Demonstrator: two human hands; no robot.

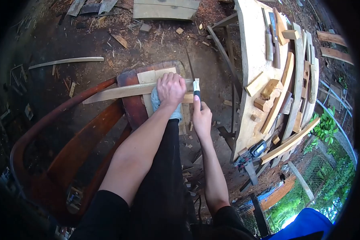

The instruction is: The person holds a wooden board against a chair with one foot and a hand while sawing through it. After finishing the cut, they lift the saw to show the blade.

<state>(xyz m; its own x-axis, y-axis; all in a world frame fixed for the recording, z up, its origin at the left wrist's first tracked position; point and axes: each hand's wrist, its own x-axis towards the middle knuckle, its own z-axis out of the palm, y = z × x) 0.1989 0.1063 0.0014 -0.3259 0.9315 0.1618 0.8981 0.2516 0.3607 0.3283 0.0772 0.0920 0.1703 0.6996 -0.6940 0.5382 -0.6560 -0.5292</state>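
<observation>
Chair: red-brown, its curved armrest at far left, its seat carrying a pale board.
Wooden strip: lies across the seat and board, ahead of the person, its long axis running left to right, the right end slightly farther off.
Left hand: closed into a loose fist, on top of the strip toward its right end; whether the fingers wrap it, I cannot tell.
Blue cloth: just below the left hand, above the black trouser leg.
Saw: at the strip's right end, blade pointing forward, roughly square to the strip; contact is unclear.
Right hand: closed around the saw handle, nearer the strip's right end than the left hand is.
Surface: well right of both hands, bearing wood pieces and hand tools.
</observation>
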